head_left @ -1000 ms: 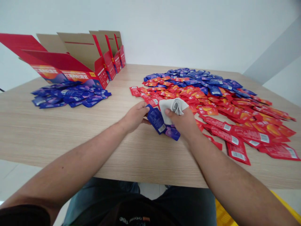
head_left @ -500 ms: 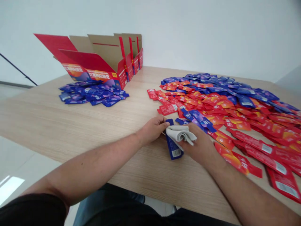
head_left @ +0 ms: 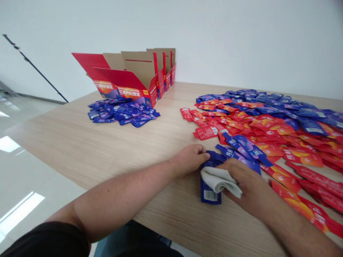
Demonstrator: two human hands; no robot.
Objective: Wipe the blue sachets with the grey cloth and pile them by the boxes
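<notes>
My left hand is closed, its thumb and fingers pinching the top end of a blue pouch. The pouch's printed back with a white barcode faces up, over the near part of the table. In my right hand is a folded pale grey cloth, gripped between thumb and fingers. The cloth lies against the middle of the pouch and covers part of it. Just beyond my hands, more blue pouches lie on red ones.
Red pouches and blue pouches spread in a large heap on the right. To the left, a smaller pile of blue pouches lies before open red cartons. The wooden table ends at its left edge above a shiny floor.
The view has swung left, so the scene sits farther right. My left hand still pinches the pouch's top end; the cloth in my right hand now sits lower on the pouch.
</notes>
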